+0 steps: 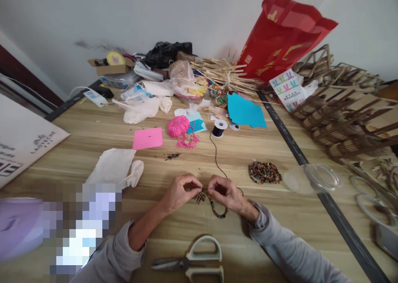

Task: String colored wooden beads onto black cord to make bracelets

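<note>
My left hand is closed in a pinch, thumb against forefinger, at the end of a thin black cord. Just beside it, my right hand pinches the same cord, with the fingertips of both hands nearly meeting. A short string of colourful beads hangs from under my right fingers in a curve onto the table. Below my left fingertips lies a small heap of loose beads, partly hidden. The cord runs back to a white spool wound with black cord.
Scissors with white handles lie near the front edge. To the right sit a coil of strung beads and a clear plastic lid. Pink yarn, pink paper and black snippets lie farther back; woven baskets stand right.
</note>
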